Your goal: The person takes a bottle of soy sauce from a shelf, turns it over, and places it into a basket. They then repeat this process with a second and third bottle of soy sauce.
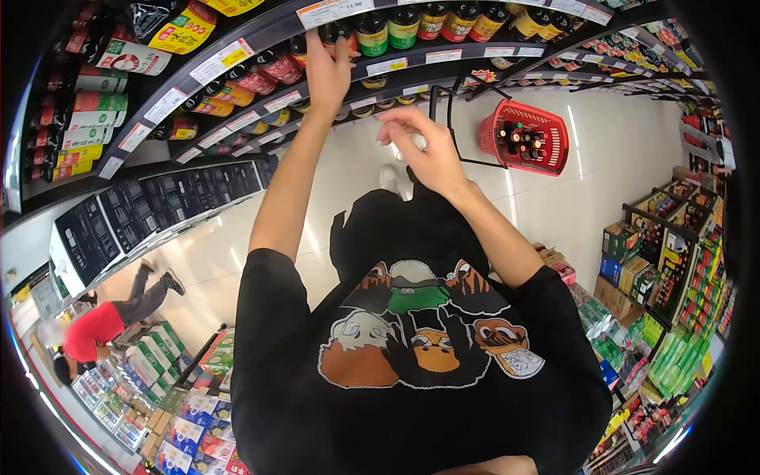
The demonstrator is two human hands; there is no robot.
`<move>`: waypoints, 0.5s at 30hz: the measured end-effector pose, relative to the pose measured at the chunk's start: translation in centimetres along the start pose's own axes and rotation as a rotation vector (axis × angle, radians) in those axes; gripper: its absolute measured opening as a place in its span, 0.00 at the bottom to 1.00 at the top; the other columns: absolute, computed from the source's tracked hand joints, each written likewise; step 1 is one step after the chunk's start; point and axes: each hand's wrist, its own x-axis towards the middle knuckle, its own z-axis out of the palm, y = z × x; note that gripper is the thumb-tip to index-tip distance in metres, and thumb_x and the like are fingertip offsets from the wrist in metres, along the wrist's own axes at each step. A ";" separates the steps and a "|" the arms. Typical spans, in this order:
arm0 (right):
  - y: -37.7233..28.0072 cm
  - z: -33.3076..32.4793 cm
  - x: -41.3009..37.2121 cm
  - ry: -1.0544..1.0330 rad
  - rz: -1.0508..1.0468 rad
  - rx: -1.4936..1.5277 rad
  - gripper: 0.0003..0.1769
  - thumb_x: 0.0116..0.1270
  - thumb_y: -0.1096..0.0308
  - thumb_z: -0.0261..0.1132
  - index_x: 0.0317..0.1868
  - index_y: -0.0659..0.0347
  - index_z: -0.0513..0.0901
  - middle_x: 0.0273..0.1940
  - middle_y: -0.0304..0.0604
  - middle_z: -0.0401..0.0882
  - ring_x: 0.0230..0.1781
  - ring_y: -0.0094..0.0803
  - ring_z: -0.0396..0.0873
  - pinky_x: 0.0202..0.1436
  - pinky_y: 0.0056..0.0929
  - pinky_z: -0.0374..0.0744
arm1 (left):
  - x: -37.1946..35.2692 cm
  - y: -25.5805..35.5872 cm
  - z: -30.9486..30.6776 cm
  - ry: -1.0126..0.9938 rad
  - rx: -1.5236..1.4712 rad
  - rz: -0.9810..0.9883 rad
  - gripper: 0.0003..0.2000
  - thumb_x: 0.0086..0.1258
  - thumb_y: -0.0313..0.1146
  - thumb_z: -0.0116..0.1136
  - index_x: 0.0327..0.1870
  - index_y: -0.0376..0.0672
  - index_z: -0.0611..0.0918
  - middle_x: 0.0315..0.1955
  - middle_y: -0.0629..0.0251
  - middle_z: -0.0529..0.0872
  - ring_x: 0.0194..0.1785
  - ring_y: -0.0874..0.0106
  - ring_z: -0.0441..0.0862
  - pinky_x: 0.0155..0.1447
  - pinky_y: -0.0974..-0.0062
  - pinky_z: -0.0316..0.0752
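My left hand (328, 75) reaches up to the shelf at the top, fingers apart against dark bottles with red labels (339, 33); its fingertips partly overlap them, and no bottle is off the shelf in it. My right hand (427, 150) hangs in the air below the shelf edge, loosely curled with thumb and fingers apart. A small white patch shows by its palm; I cannot make out what it is. Right of that hand stands a red shopping basket (488, 134) with several dark bottles (522, 144) inside.
Green-labelled bottles (402, 30) line the same shelf, above price tags (443, 56). A black frame (450, 119) stands beside the basket. Stacked black cartons (158, 206) are at the left. A person in a red top (95, 331) bends at lower left. Cardboard boxes (621, 245) stand at right.
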 end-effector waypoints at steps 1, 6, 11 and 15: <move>-0.1 0.0 -0.1 0.003 0.005 -0.004 0.10 0.78 0.74 0.60 0.55 0.66 0.82 0.39 0.43 0.87 0.42 0.28 0.86 0.51 0.28 0.81 | 0.9 -0.3 0.4 0.018 -0.091 -0.019 0.31 0.79 0.28 0.55 0.77 0.31 0.55 0.44 0.45 0.88 0.37 0.63 0.92 0.34 0.72 0.87; -0.8 0.6 -0.5 -0.111 -0.023 -0.073 0.10 0.77 0.74 0.60 0.55 0.65 0.82 0.39 0.41 0.87 0.42 0.28 0.87 0.50 0.29 0.83 | 3.9 -0.7 0.9 -0.025 -0.045 -0.127 0.27 0.76 0.35 0.63 0.68 0.28 0.68 0.50 0.45 0.86 0.31 0.62 0.92 0.28 0.73 0.86; -1.0 1.2 -0.8 -0.178 -0.024 -0.039 0.10 0.77 0.73 0.60 0.55 0.63 0.82 0.37 0.40 0.87 0.40 0.27 0.87 0.49 0.28 0.84 | 6.4 -4.0 0.6 0.050 0.277 -0.127 0.23 0.74 0.46 0.65 0.53 0.31 0.83 0.29 0.46 0.89 0.26 0.60 0.89 0.35 0.64 0.84; -0.9 1.4 -1.1 -0.193 -0.006 -0.024 0.10 0.78 0.72 0.60 0.55 0.63 0.82 0.37 0.40 0.87 0.39 0.27 0.87 0.49 0.28 0.84 | 6.9 -6.0 0.3 0.114 0.437 0.046 0.31 0.71 0.49 0.66 0.65 0.31 0.77 0.61 0.38 0.81 0.66 0.43 0.77 0.69 0.59 0.71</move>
